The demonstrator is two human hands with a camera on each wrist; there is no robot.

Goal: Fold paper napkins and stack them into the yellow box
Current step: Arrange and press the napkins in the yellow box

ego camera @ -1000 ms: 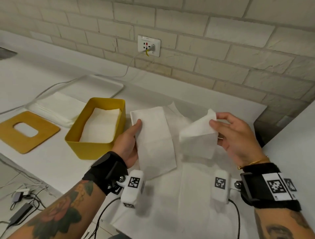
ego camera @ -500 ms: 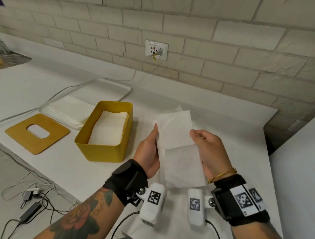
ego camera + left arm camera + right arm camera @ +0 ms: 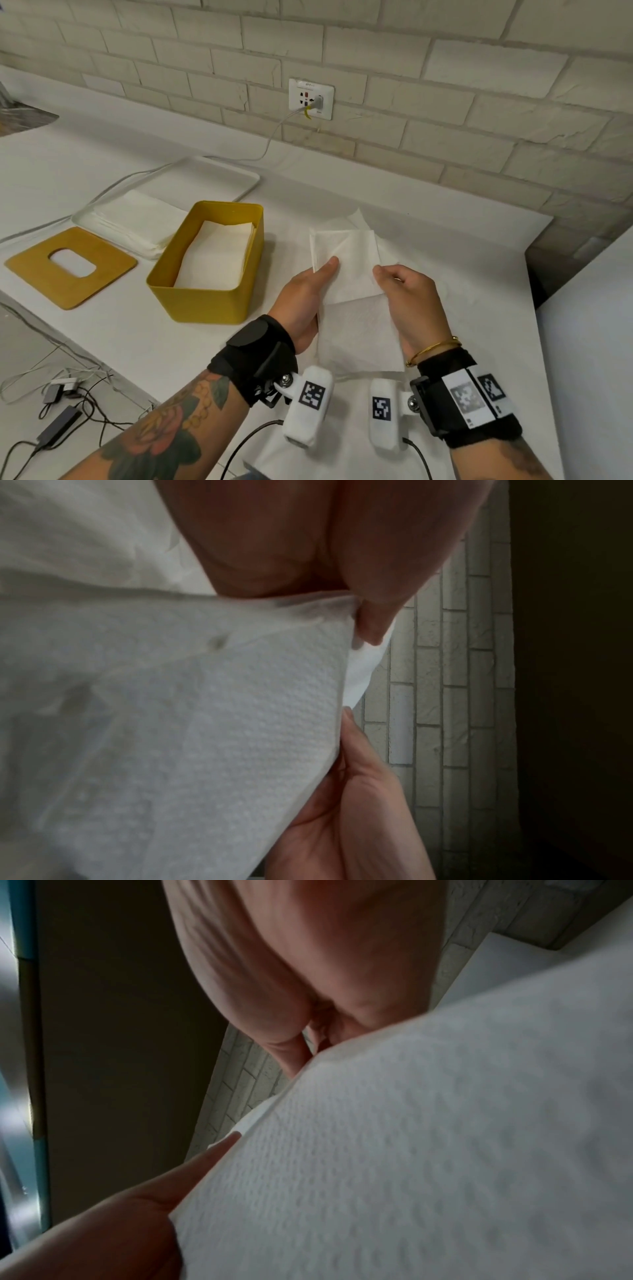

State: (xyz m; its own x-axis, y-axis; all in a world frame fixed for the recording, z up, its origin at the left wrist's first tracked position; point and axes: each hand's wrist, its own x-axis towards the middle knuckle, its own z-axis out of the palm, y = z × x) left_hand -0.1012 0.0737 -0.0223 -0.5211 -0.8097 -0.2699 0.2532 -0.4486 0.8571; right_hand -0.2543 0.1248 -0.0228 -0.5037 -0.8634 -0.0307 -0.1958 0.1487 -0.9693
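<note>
A white table (image 3: 102,164) runs along a brick wall. Near its front edge sits the yellow box (image 3: 205,301) with folded napkins (image 3: 215,257) inside. Right of it, the left hand (image 3: 301,298) and right hand (image 3: 407,301) pinch a folded napkin (image 3: 356,308) between them.

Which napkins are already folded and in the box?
The narrow stack inside the yellow box; the napkins on the white tray lie flat, and one napkin is between the hands.
</note>
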